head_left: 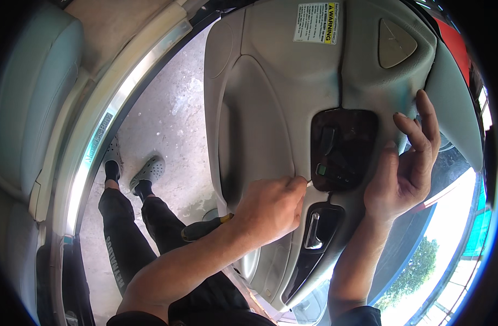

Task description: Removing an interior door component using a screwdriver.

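A grey car door trim [265,125] carries a dark glossy switch panel [344,149] with a black switch and a small green piece. My left hand [273,206] is closed on a yellow-and-black handled tool [197,230], whose handle shows behind my wrist; a thin tip appears at the panel's lower left edge, mostly hidden by my fingers. My right hand [401,168] is open beside the panel's right side, fingers apart and curved at the trim's edge. Below the switch panel lies a recessed chrome door handle [314,231] in a dark strip.
At the left are the car's sill [78,185] and grey seat [29,98]. My feet in grey clogs [148,174] stand on the concrete floor [173,103]. A warning label [316,23] and triangular cover [396,43] are at the top of the trim. Daylight and foliage show at lower right.
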`<state>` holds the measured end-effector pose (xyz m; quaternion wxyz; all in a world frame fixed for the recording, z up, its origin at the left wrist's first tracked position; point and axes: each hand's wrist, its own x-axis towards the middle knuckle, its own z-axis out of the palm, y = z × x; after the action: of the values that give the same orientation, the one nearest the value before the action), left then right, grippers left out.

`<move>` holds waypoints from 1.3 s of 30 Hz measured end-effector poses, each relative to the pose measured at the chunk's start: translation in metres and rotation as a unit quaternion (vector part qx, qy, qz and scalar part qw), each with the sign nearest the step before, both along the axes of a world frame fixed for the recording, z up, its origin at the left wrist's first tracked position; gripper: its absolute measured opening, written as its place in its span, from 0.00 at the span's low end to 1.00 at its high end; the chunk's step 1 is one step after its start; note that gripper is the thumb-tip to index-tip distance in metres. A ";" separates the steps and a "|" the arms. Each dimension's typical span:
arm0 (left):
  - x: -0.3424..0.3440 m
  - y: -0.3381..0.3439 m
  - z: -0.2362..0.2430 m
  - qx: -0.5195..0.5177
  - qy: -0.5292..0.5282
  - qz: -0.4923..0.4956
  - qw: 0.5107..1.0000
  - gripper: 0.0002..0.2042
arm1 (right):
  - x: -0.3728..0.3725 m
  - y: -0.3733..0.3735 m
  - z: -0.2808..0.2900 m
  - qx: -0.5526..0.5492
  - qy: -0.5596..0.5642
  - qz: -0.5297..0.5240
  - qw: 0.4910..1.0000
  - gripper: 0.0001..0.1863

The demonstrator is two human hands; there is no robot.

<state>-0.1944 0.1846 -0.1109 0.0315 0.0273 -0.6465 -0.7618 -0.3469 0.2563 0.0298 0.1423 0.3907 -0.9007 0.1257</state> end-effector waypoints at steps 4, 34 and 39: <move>0.002 0.008 -0.011 0.069 -0.002 0.005 0.998 0.03 | -0.003 0.002 -0.002 -0.018 -0.001 0.018 1.000 0.24; -0.003 0.036 -0.025 0.028 0.062 0.152 0.986 0.07 | 0.003 0.008 0.002 -0.092 -0.045 -0.009 0.995 0.25; -0.003 0.041 -0.027 0.015 0.076 0.176 0.981 0.07 | 0.002 0.012 0.002 -0.094 -0.046 -0.020 0.994 0.25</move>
<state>-0.1970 0.2253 -0.1383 0.2137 0.0837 -0.6159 -0.7537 -0.3448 0.2679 0.0314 0.1387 0.3513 -0.8983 0.2245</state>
